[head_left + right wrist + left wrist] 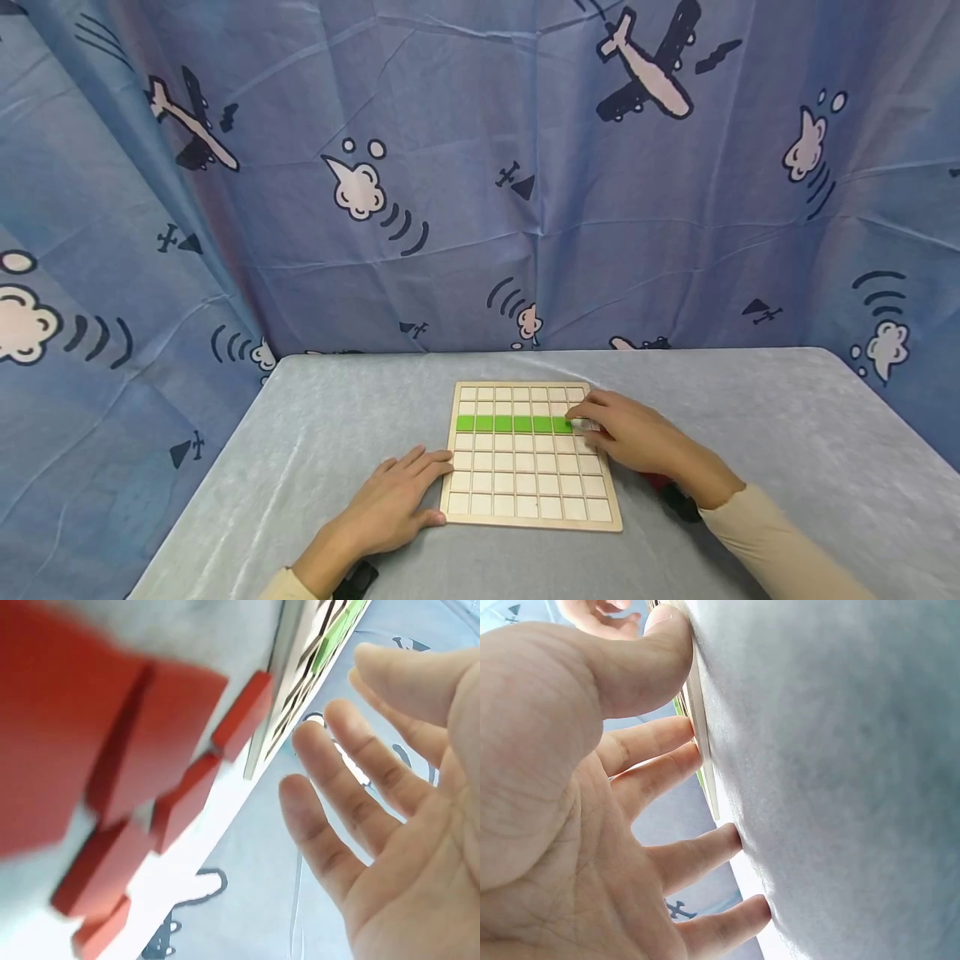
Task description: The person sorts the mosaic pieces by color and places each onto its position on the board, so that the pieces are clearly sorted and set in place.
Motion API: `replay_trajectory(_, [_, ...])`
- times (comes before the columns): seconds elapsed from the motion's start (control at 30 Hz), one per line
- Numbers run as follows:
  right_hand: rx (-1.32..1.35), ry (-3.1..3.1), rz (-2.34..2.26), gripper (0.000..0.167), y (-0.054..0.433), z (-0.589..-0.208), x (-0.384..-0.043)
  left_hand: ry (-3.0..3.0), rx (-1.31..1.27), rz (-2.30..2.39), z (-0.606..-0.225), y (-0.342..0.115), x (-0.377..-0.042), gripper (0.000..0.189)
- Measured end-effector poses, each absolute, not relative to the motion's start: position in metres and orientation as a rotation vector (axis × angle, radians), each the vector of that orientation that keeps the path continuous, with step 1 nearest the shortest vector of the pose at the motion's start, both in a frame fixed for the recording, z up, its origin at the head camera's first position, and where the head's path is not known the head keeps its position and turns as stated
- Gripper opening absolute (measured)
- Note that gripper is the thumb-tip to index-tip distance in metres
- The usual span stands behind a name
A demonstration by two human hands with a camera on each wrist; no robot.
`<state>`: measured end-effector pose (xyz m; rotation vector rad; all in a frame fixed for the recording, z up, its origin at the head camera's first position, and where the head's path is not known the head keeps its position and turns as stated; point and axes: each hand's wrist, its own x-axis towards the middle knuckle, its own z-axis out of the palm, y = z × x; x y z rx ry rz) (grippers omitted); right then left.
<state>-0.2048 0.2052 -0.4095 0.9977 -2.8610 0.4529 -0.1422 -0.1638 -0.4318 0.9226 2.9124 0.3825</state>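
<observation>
A square wooden board [525,522] with a grid of white cells lies on the table. Green tiles [504,423] fill most of one row in its far half. My left hand [390,502] rests at the board's left edge, with the thumb and some fingertips touching the side, as the left wrist view shows. Over the right end of the green row hovers my right hand [633,432], its fingers bent loosely. In the right wrist view that hand [405,787] shows nothing between thumb and fingers, though the index fingertip is partly hidden.
Several red tiles [161,742] lie on the table right of the board, mostly hidden under my right wrist in the head view. A pale grey cloth covers the table [337,400]. Behind it hangs a blue curtain [450,208] with printed planes.
</observation>
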Motion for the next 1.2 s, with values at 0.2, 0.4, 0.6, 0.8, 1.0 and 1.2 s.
replay_trajectory(0.2, [0.951,-2.858,0.384,0.028,0.223,-0.406,-0.191,2.911,0.917,0.377,-0.432,-0.164,-0.143,0.060])
replay_trajectory(0.4, [0.928,-2.868,0.376,0.029,0.245,-0.407,-0.177,2.911,0.907,0.375,-0.432,-0.165,-0.143,0.059])
replay_trajectory(0.6, [0.936,-2.871,0.334,0.028,0.263,-0.409,-0.162,2.903,0.891,0.381,-0.432,-0.166,-0.142,0.059])
replay_trajectory(0.8, [0.907,-2.883,0.293,0.031,0.277,-0.413,-0.149,2.906,0.900,0.385,-0.432,-0.166,-0.142,0.059])
replay_trajectory(1.0, [0.848,-2.950,0.261,0.027,0.286,-0.415,-0.141,2.916,0.906,0.364,-0.434,-0.165,-0.143,0.060])
replay_trajectory(1.2, [0.850,-2.922,0.278,0.024,0.289,-0.418,-0.136,2.905,0.908,0.374,-0.432,-0.164,-0.143,0.060])
